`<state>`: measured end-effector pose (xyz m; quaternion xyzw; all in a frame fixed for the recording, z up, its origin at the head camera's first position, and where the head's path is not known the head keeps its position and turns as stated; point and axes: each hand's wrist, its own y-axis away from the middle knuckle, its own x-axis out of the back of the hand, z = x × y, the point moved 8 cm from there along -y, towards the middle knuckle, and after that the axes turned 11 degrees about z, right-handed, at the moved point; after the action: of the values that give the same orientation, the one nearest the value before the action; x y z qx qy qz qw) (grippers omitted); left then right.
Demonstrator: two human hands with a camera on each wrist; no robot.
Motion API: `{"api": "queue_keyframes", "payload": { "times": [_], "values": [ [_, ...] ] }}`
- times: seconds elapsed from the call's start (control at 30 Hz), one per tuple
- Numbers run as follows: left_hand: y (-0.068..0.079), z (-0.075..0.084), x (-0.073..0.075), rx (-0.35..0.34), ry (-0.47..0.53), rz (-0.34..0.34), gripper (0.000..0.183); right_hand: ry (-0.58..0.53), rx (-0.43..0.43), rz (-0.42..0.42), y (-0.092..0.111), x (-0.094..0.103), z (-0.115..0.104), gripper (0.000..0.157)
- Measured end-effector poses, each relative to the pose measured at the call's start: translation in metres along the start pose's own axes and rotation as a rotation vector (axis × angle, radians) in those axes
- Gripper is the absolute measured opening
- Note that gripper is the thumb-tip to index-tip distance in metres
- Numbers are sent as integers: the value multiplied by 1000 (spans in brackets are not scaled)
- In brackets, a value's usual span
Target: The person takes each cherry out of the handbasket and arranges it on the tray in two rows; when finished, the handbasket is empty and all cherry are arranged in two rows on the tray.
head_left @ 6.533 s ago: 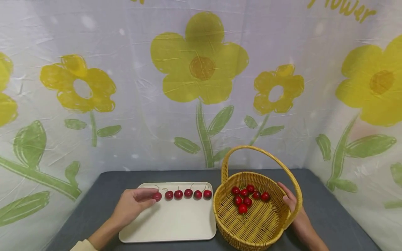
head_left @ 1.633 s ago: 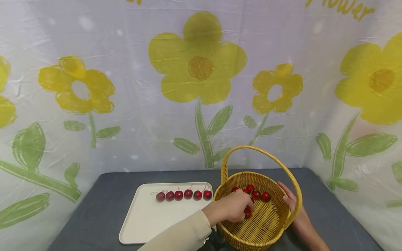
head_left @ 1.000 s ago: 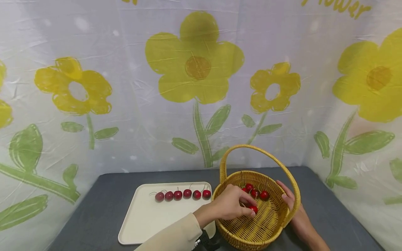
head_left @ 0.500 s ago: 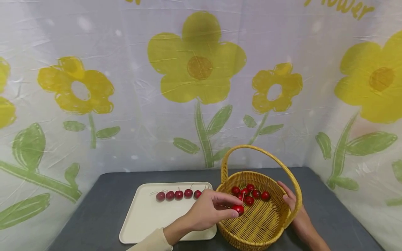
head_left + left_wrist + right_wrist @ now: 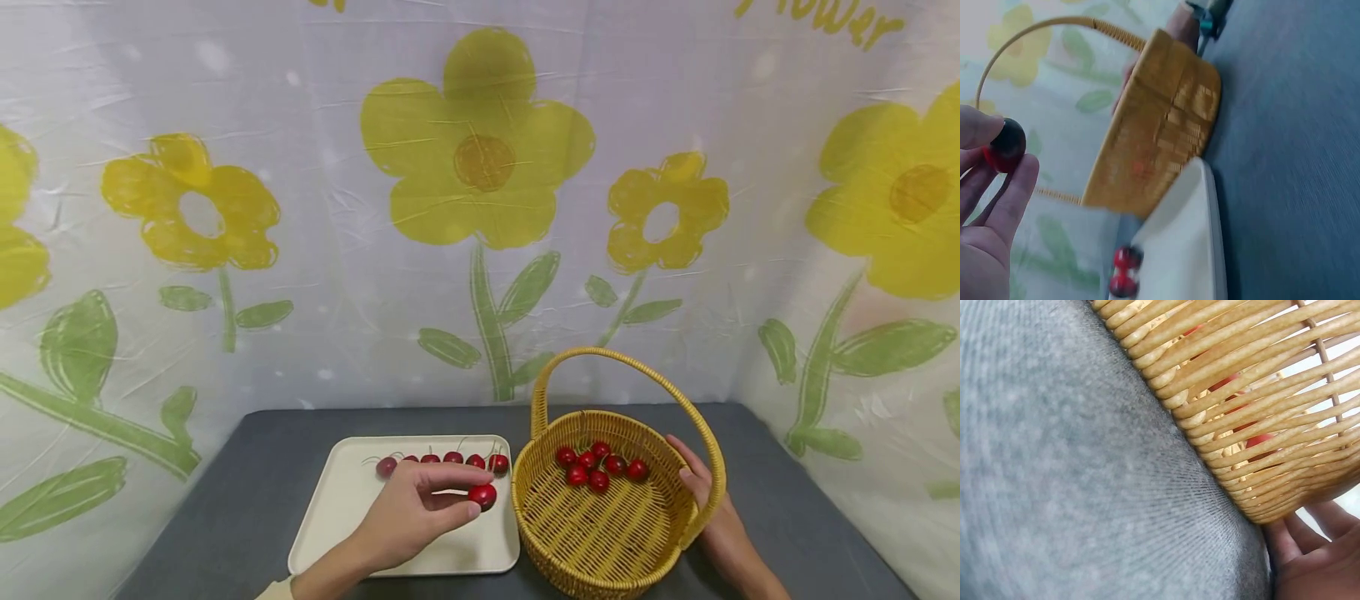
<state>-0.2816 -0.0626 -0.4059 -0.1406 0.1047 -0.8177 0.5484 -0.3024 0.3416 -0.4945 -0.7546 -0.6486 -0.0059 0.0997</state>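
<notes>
Between thumb and fingertips my left hand (image 5: 408,517) pinches a dark red cherry (image 5: 482,497), held over the right part of a cream tray (image 5: 480,546). Along the tray's far side runs a row of several cherries (image 5: 453,457), some partly hidden behind this hand. In the left wrist view the pinched cherry (image 5: 1007,147) looks nearly black on top. My right hand (image 5: 712,508) holds the right side of a yellow wicker basket (image 5: 600,542), thumb at the rim and fingers along the outer wall. Several cherries (image 5: 598,481) lie towards the basket's far side.
The basket's tall arched handle (image 5: 630,361) rises above its rim. Tray and basket stand side by side on a dark grey tabletop (image 5: 217,500). Behind the table hangs a pale cloth (image 5: 337,333) printed with yellow flowers.
My left hand first let go of a cherry at the row's left end, then reached into the basket, picked up another cherry and carried it left over the tray. My right hand stays at the basket.
</notes>
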Motion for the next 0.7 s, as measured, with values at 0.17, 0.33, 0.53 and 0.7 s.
{"api": "queue_keyframes", "payload": {
  "times": [0.17,0.33,0.53,0.7],
  "values": [
    [14,-2,39,-28,-65,78,32,-2,-11,2,0,-1,-1,60],
    [29,-7,74,-9,-93,144,34,0,-28,6,-1,-1,-2,63],
    [46,-15,106,34,-165,216,33,8,-26,7,-1,-1,-1,61],
    [52,-17,132,35,-227,282,33,-24,-5,-8,0,-1,-1,60]
  ]
}}
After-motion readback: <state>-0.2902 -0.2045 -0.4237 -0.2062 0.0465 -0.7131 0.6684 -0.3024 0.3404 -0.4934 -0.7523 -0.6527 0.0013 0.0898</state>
